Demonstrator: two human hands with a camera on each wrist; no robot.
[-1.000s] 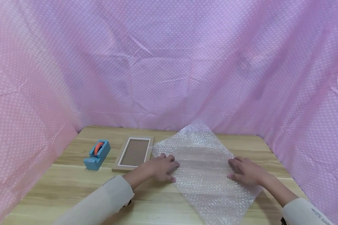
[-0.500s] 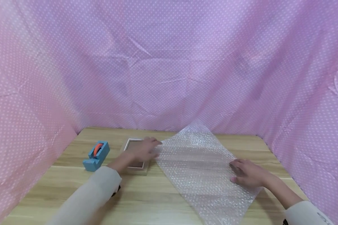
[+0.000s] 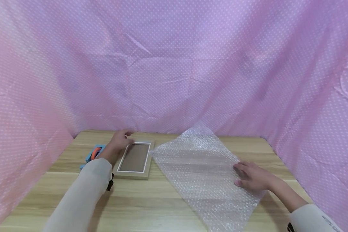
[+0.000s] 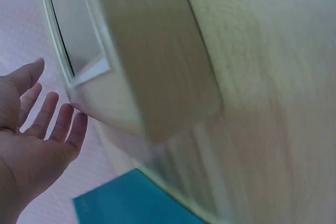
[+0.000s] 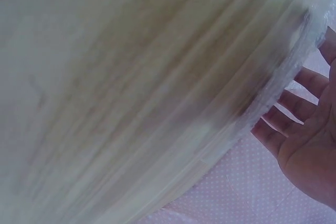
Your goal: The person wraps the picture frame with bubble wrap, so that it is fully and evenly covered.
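Observation:
A rectangular wooden picture frame [image 3: 146, 175] with a white inner border lies flat on the table. My left hand [image 3: 120, 141] is at its far left corner; in the left wrist view that hand [image 4: 44, 135] has its fingers spread and loosely bent beside the frame's edge [image 4: 173, 66], holding nothing. Right of the frame a sheet of clear bubble wrap [image 3: 200, 174] is spread out cornerwise, its left corner at the frame's right side. My right hand [image 3: 252, 177] rests on the wrap's right edge. The right wrist view shows its fingers [image 5: 299, 106] extended against the wrap.
A blue tape dispenser [image 3: 90, 158] with an orange roll stands left of the frame, partly hidden behind my left forearm. The wooden table [image 3: 150, 206] ends at the back and sides against a pink dotted cloth [image 3: 174, 80].
My left hand has left the bubble wrap's left edge and moved left across the picture frame to its far left corner. My right hand has stayed on the wrap.

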